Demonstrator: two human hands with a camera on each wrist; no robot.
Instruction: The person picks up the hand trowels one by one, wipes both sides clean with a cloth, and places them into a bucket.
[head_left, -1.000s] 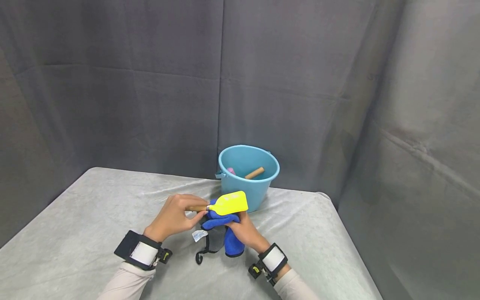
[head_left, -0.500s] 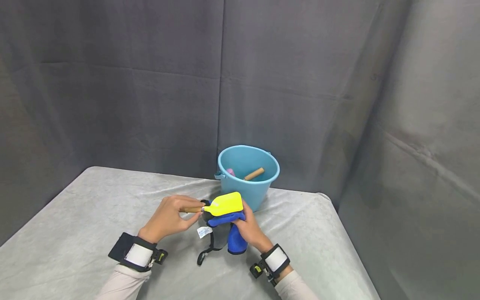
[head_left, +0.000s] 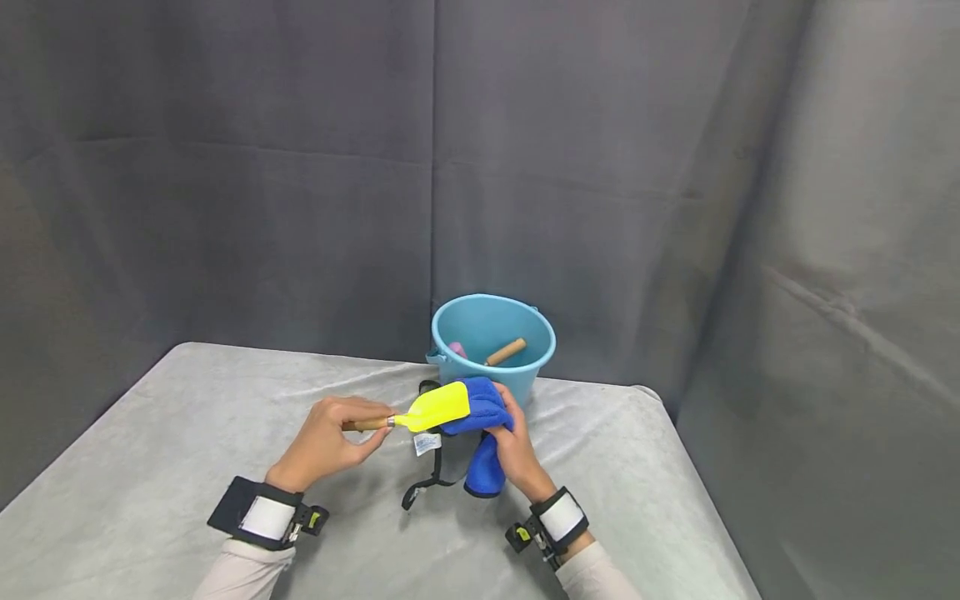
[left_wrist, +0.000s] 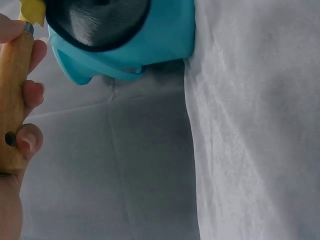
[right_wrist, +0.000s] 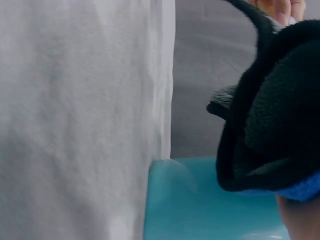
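Observation:
My left hand (head_left: 326, 442) grips a small yellow shovel (head_left: 441, 405) by its wooden handle (left_wrist: 12, 95), the blade pointing right. In the head view that blade overlaps a pair of blue gloves (head_left: 486, 410) held in my right hand (head_left: 519, 450). Dark lining and a black-trimmed cuff (right_wrist: 290, 100) fill the right side of the right wrist view. Below the gloves dangle a white label (head_left: 427, 442) and a black strap (head_left: 431, 482). Just behind both hands stands a light blue bucket (head_left: 480, 321), its front partly covered by the gloves.
Inside the bucket lean another wooden handle (head_left: 507, 352) and a pink piece (head_left: 457, 349). A pale grey cloth (head_left: 187, 433) covers the table. Dark grey curtains (head_left: 300, 208) hang behind it and along the right side.
The gloves have been raised and shifted right, closer to the bucket, in my right hand. My left hand has drawn the shovel a little to the left, exposing more of the gloves.

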